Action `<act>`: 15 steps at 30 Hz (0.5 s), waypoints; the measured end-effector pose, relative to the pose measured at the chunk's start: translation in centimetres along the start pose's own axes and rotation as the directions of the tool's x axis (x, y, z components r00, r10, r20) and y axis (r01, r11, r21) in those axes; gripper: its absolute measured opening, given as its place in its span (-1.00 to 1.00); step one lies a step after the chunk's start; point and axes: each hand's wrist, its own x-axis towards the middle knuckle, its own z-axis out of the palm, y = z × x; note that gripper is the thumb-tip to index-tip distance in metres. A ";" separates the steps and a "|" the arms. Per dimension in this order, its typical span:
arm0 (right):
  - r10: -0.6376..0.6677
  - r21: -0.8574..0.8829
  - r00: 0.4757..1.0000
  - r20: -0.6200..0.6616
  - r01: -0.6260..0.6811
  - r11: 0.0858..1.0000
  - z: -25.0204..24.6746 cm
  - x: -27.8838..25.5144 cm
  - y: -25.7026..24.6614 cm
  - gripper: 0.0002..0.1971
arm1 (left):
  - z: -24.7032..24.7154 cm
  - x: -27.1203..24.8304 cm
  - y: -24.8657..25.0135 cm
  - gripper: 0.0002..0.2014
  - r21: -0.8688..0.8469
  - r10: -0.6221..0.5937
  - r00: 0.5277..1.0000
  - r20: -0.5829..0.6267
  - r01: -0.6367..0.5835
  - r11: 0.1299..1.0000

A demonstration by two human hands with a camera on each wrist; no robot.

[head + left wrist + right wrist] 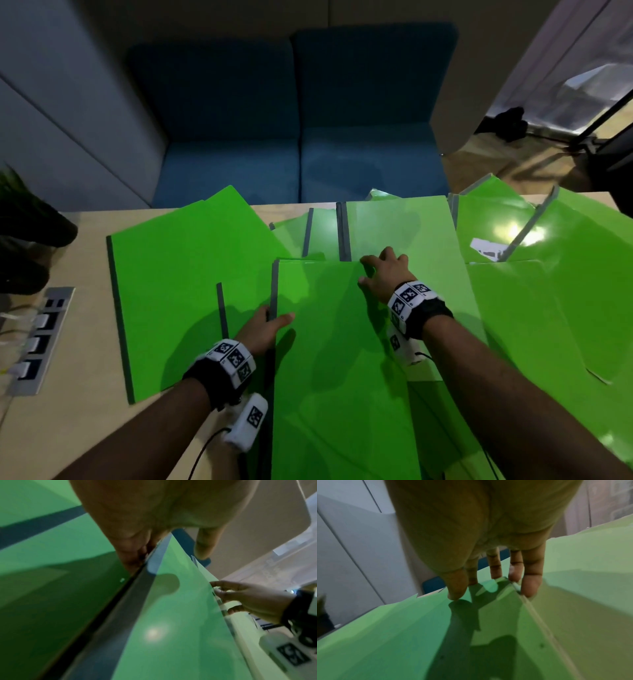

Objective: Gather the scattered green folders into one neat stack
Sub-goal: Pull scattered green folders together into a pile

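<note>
Green folders (191, 291) with dark spines overlap across the table (85, 342), and some overhang its far edge at 12 o'clock. A white label (488, 250) on one at 2 o'clock is too blurred to read. The top folder (339, 359) lies at 6 o'clock. The left hand (265, 329) pinches its spine edge, and the right hand (387, 274) curls its fingertips over its far right corner. Bare wood shows at 9 o'clock.

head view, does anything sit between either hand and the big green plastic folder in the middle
Nothing visible does. The left hand pinches the dark spine edge of the large green plastic folder in the middle, and the right hand grips its far right corner.
</note>
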 end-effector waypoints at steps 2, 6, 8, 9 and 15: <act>0.002 0.023 1.000 -0.016 -0.001 1.000 0.2 -0.3 -0.1 -0.49 | -0.5 0.7 0.8 -0.11 -0.066 0.092 0.993 -0.070 -0.097 0.993; -0.018 0.083 1.000 -0.024 0.020 0.996 -0.4 -0.5 -0.3 -0.50 | -1.3 1.8 3.4 -0.25 0.092 0.257 0.960 -0.115 -0.247 0.965; -0.039 0.108 0.999 -0.029 0.041 0.993 -0.6 -0.8 -0.4 -0.50 | -1.9 2.5 4.8 -0.16 0.029 0.257 0.956 -0.142 -0.255 0.966; -0.049 0.106 0.998 -0.024 0.052 0.993 -0.6 -0.9 -0.4 -0.49 | -2.1 2.9 5.2 -0.22 0.073 0.263 0.955 -0.140 -0.255 0.964; -0.041 0.178 0.998 -0.049 0.049 0.983 0.5 -1.7 0.3 -0.37 | -2.2 2.7 5.3 -0.54 0.394 0.261 0.951 -0.168 -0.178 0.902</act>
